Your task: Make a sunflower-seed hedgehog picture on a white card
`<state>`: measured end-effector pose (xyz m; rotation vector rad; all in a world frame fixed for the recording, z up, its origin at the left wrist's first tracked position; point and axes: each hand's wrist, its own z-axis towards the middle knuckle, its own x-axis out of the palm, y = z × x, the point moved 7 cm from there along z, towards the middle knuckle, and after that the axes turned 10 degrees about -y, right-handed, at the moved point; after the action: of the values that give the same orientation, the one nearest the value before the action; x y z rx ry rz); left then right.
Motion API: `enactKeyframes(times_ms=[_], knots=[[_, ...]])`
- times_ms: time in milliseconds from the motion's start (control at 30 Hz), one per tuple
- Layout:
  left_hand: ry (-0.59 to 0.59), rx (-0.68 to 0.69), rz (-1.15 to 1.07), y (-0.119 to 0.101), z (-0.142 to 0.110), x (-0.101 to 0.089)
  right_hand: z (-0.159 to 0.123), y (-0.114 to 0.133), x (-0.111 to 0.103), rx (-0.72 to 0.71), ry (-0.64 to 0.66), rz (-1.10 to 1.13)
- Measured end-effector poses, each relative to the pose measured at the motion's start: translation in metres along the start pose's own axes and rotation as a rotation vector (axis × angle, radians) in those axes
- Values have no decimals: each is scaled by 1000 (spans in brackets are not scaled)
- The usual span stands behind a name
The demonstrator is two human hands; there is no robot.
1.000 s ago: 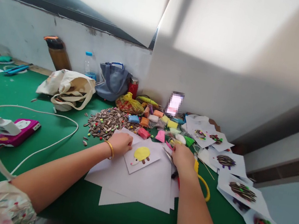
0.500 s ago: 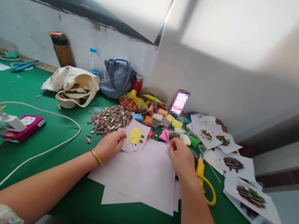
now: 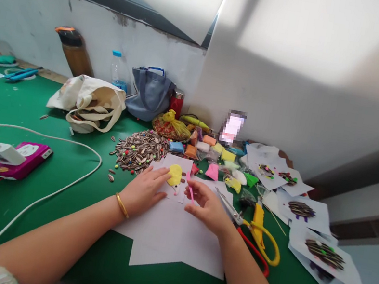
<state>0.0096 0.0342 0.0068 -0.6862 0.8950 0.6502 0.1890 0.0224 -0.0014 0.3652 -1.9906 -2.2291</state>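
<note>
My left hand [image 3: 146,188] lies with fingers stretched out over the left side of a small white card [image 3: 188,164]. On that card is a flattened yellow clay shape [image 3: 175,174] with two brown feet, a small eye and a pink nose. A slim pink clay tool [image 3: 191,190] is pinched between the thumb and fingers of my right hand [image 3: 206,203], just right of the card. White paper sheets [image 3: 158,234] lie under both hands. Scissors [image 3: 228,203] with red handles rest by my right wrist, beside yellow-handled scissors [image 3: 261,233].
Striped sunflower seeds [image 3: 140,150] are heaped behind my left hand. Packets of coloured clay [image 3: 212,171] and a propped phone [image 3: 232,127] stand behind the paper. Seed-decorated cards [image 3: 324,254] line the right side. A white cable [image 3: 97,165] loops from a purple box [image 3: 22,161] at left.
The card has been turned and laid flat, and my left hand has spread over it. My right hand has moved left and now shows the pink tool, away from the scissors.
</note>
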Motion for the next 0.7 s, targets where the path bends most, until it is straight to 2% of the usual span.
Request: enactKeyframes(times_ms=[200,400,567,700], knots=[[72,-36,-23,6,-2,5,-2,13,0,-44,-22,1],[79,-1,-60,3,-1,0,0,7,-12,-48,-234,-386],[89,26,-62,-1,-2,1,1,-7,-5,-15,-185,-455],[99,36,-45,-2,-3,3,0,-4,5,-74,-132,-528]])
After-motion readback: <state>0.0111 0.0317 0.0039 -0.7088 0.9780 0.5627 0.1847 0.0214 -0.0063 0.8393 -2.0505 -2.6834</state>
